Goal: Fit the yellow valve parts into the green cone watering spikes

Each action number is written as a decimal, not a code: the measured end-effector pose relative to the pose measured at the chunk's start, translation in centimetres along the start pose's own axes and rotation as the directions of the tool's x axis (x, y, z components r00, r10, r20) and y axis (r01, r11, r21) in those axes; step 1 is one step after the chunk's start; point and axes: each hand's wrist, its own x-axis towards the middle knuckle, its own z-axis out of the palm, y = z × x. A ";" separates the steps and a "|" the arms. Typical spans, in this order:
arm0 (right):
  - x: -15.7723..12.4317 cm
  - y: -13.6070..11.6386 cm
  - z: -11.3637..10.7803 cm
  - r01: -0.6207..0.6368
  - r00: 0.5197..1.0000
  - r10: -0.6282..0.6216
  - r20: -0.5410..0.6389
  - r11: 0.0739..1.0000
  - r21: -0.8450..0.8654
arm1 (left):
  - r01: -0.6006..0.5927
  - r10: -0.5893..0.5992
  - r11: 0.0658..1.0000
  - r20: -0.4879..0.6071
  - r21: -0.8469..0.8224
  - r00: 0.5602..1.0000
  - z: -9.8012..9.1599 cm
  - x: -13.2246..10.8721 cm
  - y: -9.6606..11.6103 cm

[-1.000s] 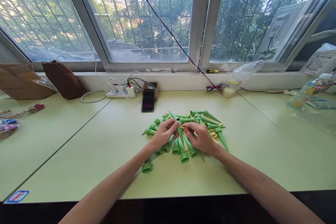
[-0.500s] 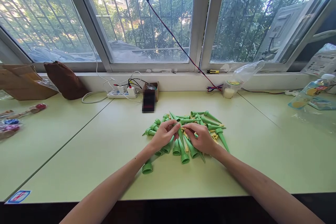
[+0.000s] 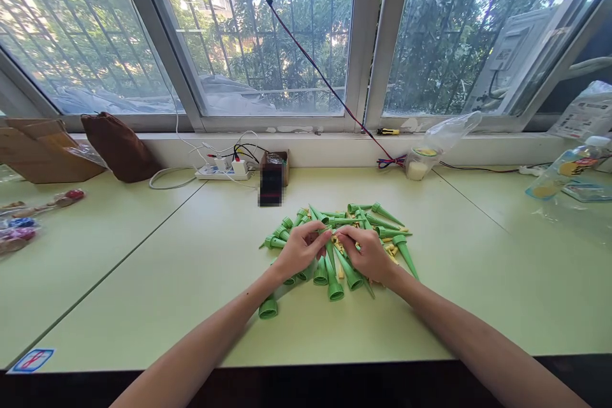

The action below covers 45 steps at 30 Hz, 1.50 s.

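- Pinching a green cone (image 3: 331, 255) at frame centre, my left hand (image 3: 302, 247) has thumb and fingers closed on it
- My right hand (image 3: 366, 252) is curled nearly closed beside the cone's upper end; I cannot tell what it grips
- Loose cones (image 3: 336, 291) and yellow pieces (image 3: 340, 273) lie around both hands, mid-frame

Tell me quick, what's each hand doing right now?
Left hand: closed, holding a green spike.
Right hand: pinched closed near the spike's top; anything between its fingertips is too small to tell.
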 end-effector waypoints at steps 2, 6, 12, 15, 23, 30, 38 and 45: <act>0.0 0.0 0.0 -0.010 1.000 0.010 0.003 1.000 -0.008 | -0.006 0.006 1.000 0.002 0.006 1.000 0.0 0.0 0.0; 0.1 -0.1 0.1 -0.024 1.000 0.023 -0.003 1.000 -0.009 | -0.007 0.007 1.000 -0.009 0.006 1.000 0.1 0.0 0.1; 0.3 -0.3 0.1 -0.012 0.999 0.012 -0.042 1.000 -0.004 | 0.015 -0.015 1.000 -0.025 -0.012 1.000 0.2 0.0 0.5; 0.3 -0.4 0.1 -0.003 0.996 0.002 -0.090 1.000 -0.007 | 0.013 -0.014 1.000 -0.044 -0.024 0.999 0.2 0.2 0.5; 0.2 -0.3 0.1 0.017 0.992 -0.018 -0.124 1.000 -0.010 | 0.011 -0.014 0.999 -0.063 -0.044 0.998 0.1 0.3 0.4; 0.3 -0.3 0.0 0.012 0.993 -0.015 -0.119 0.999 -0.029 | 0.021 -0.023 0.999 -0.055 -0.042 0.998 0.2 0.1 0.7; 0.3 -0.2 0.1 0.011 0.993 -0.014 -0.120 1.000 -0.024 | 0.049 -0.052 0.998 -0.052 -0.047 0.997 0.2 0.0 1.2; 0.3 -0.4 0.1 0.000 0.995 -0.002 -0.104 1.000 -0.026 | 0.063 -0.065 0.997 -0.064 -0.044 0.996 0.2 -0.1 1.5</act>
